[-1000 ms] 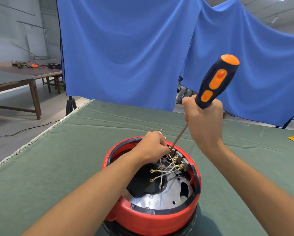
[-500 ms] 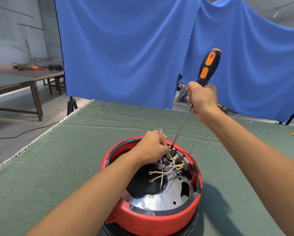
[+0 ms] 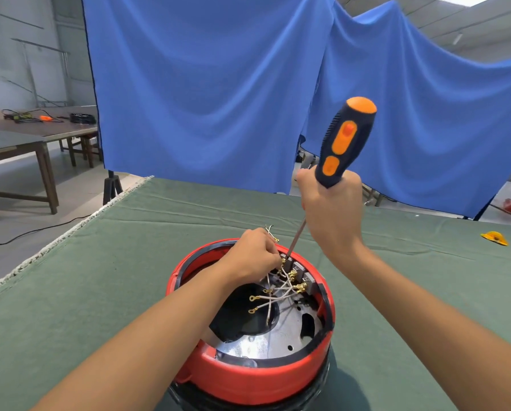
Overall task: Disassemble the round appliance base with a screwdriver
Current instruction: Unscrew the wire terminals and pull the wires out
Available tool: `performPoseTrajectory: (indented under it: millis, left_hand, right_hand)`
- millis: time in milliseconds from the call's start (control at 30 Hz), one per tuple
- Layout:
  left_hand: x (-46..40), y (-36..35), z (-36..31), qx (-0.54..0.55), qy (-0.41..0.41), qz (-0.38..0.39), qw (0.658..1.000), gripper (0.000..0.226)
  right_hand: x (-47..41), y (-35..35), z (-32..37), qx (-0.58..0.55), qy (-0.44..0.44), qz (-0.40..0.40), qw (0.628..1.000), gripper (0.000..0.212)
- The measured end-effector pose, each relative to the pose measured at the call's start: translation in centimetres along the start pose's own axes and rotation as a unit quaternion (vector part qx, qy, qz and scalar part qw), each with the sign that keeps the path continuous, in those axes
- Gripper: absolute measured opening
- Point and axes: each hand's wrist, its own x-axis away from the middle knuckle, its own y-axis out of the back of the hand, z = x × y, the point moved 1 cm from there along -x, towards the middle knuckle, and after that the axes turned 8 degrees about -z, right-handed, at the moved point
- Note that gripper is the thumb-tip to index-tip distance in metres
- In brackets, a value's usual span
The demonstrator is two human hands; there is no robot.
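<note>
Right hand [image 3: 332,209]: your fingers are wrapped round the lower end of the screwdriver [image 3: 344,143] handle, black with orange inserts and an orange cap; handle tilted up and to the right, steel shaft running down and left from under the fist.

Shaft tip: set into the grey terminal block [image 3: 300,272] at the far inner wall of the round appliance base [image 3: 248,378].

Left hand [image 3: 252,256]: your fingers are curled and pinching the white wires [image 3: 278,295] just beside the shaft tip; the exact fingertip contact is hidden behind the knuckles.

Wires: several, white, with brass ring ends, fanning from the block over the open interior; two loose ends stick up past the far rim.

Round appliance base: red outer shell, black inner ring, silver metal plate and a dark round opening inside; it stands on the worktop [image 3: 70,307] close to the near edge, about midway between left and right edges.

Worktop: green cloth cover, pale fringe along the left edge.

Yellow item [image 3: 495,237]: small, near the right edge.

Blue curtain [image 3: 206,93]: hangs beyond the far edge.
</note>
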Motion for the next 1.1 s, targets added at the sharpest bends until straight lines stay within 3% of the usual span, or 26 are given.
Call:
performPoseTrajectory:
  millis: [100,233,467,700,833,1000,1100]
  left_hand:
    - [-0.1,0.0,0.0,-0.005,-0.002,0.000,1.000,0.016]
    - [-0.2,-0.1,0.1,0.014,0.010,0.006,1.000,0.016]
    - [-0.3,-0.2,0.3,0.020,0.018,0.018,0.999,0.016]
    - [-0.2,0.0,0.2,0.002,-0.001,0.014,1.000,0.017]
    - [-0.2,0.0,0.4,0.004,-0.001,0.016,1.000,0.017]
    - [-0.2,0.1,0.3,0.008,0.005,0.010,1.000,0.016]
    - [0.0,0.1,0.1,0.013,0.018,0.013,1.000,0.016]
  right_hand:
    - [-0.4,-0.3,-0.2,0.012,-0.005,0.011,1.000,0.034]
    - [-2.6,-0.2,-1.4,0.016,-0.085,-0.012,0.996,0.031]
    - [-5.8,-0.5,-4.4,0.016,-0.241,-0.008,0.970,0.008]
    - [-7.0,-1.0,-6.1,0.000,-0.329,-0.032,0.944,0.014]
    - [-6.2,-0.3,-5.3,-0.015,-0.292,-0.037,0.956,0.022]
    - [-3.0,0.3,-2.5,-0.025,-0.140,-0.033,0.989,0.030]
    - [-2.4,-0.3,-1.4,-0.003,-0.093,-0.013,0.996,0.034]
